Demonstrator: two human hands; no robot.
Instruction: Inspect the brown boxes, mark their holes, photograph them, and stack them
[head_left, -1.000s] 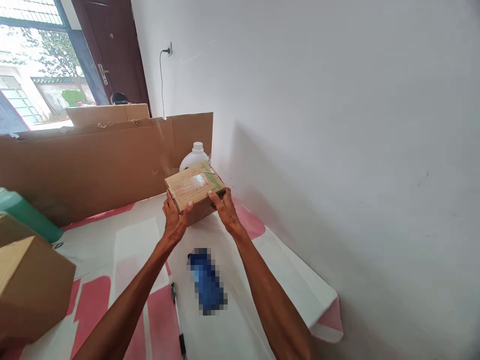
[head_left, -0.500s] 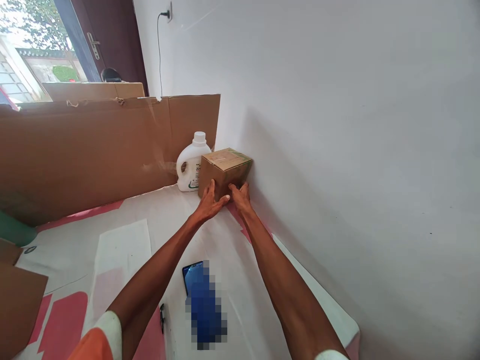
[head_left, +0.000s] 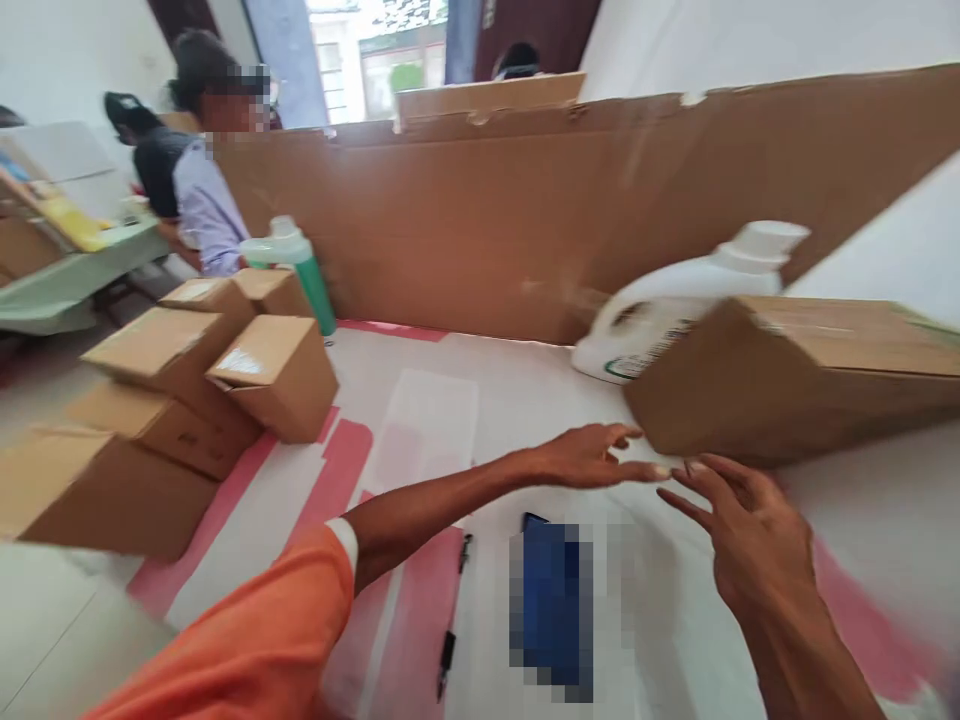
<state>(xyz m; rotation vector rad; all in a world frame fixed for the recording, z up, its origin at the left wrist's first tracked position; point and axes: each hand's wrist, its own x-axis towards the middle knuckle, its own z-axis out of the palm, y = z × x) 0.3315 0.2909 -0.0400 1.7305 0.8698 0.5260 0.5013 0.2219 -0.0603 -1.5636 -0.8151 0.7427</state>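
A closed cardboard box (head_left: 787,390) sits at the right of the white-and-pink table surface (head_left: 420,420), close against a white jug (head_left: 660,310) with a white cap. My left hand (head_left: 592,455) is just left of the box's lower corner, fingers apart, with nothing in it. In front of the box is my right hand (head_left: 750,515), its fingers spread and empty. The fingertips of both hands come close together. Below them lies a phone (head_left: 555,600), mostly blurred out, and a black pen (head_left: 448,650) is to its left.
Several cardboard boxes (head_left: 277,375) are grouped at the left edge, beside a bottle of green liquid (head_left: 311,285). A tall cardboard panel (head_left: 465,220) runs along the back. People (head_left: 202,170) are beyond it at the upper left, near another table (head_left: 75,270).
My hands have come off the box, which stays beside the jug. The view has swung left, bringing the group of boxes and the people into sight.
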